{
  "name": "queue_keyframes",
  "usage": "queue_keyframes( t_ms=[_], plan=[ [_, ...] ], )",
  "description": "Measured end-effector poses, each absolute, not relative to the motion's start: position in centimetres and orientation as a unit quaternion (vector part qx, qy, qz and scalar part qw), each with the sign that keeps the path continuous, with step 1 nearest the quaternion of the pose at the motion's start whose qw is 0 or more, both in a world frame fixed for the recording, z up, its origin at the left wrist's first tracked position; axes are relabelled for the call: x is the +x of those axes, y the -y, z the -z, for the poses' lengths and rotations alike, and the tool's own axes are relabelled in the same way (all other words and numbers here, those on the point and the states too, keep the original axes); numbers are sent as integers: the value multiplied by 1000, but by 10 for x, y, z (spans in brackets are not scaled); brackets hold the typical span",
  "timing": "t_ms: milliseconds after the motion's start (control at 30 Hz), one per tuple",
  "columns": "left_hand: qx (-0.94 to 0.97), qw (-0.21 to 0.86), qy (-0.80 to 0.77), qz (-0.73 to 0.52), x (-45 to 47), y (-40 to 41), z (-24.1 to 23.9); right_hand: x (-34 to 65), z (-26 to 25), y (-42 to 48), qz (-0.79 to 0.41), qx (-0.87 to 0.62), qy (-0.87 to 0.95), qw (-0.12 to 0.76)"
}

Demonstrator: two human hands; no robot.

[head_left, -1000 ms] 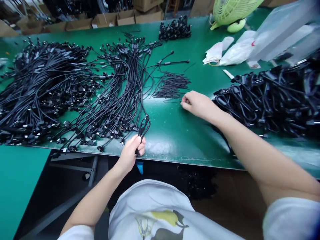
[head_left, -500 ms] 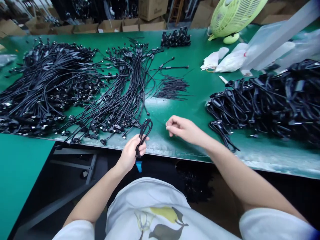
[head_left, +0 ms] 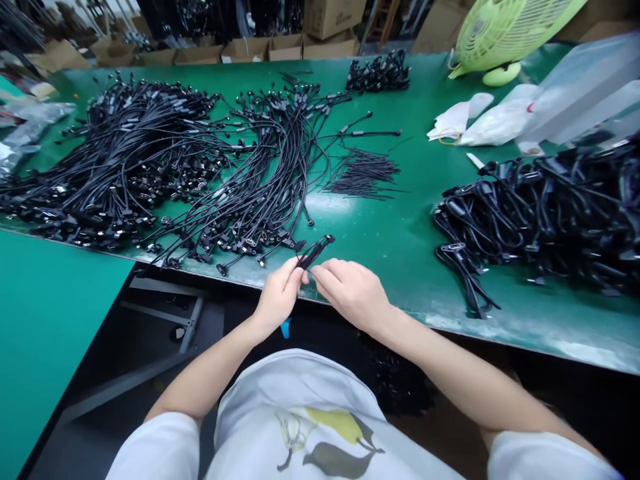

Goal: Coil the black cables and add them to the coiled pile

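My left hand [head_left: 280, 297] is closed round a folded black cable [head_left: 316, 251] at the near edge of the green table [head_left: 400, 233]. The cable's looped end sticks up and to the right from my fingers. My right hand [head_left: 350, 290] is closed too, its fingertips pinched against the cable right beside the left hand; whatever thin thing it may hold is too small to make out. A small heap of thin black wire ties [head_left: 363, 175] lies beyond my hands.
Loose black cables [head_left: 165, 160] spread over the left half of the table. A pile of bundled cables [head_left: 545, 207] lies on the right. White plastic bags [head_left: 480, 117] and a green fan [head_left: 505, 30] stand at the back right, cardboard boxes [head_left: 280, 47] behind.
My right hand came back from the wire ties to the near edge and met my left hand on the cable. The cable's loop tilted to the right.
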State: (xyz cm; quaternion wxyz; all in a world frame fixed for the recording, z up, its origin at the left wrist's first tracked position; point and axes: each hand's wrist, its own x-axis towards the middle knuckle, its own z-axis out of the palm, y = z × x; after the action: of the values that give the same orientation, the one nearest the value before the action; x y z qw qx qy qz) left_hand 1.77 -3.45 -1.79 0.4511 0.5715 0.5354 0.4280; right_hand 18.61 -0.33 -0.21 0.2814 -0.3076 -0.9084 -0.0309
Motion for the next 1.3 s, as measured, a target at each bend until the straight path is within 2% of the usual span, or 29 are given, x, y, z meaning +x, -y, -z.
queue_keyframes(
  t_ms=[67,167,267,400,533,733,1300],
  plan=[
    [625,377,-548,-409,17,35,19,187,-7,-3,169,-207,925,272],
    [668,350,-543,-371,15,35,16,188,-19,-13,219,-103,939,244],
    [636,462,-516,-341,11,36,8,188,-29,-16,178,-93,959,201],
    [517,635,-434,-375,7,40,2,188,-35,-11,138,-84,965,207],
    [427,703,-392,-412,8,45,7,188,-35,-4,168,-75,958,222],
    [447,652,-443,-423,11,50,12,188,-32,3,213,-53,951,217],
    [516,574,-513,-376,16,53,6,185,-53,23,269,-86,956,84]
  ],
)
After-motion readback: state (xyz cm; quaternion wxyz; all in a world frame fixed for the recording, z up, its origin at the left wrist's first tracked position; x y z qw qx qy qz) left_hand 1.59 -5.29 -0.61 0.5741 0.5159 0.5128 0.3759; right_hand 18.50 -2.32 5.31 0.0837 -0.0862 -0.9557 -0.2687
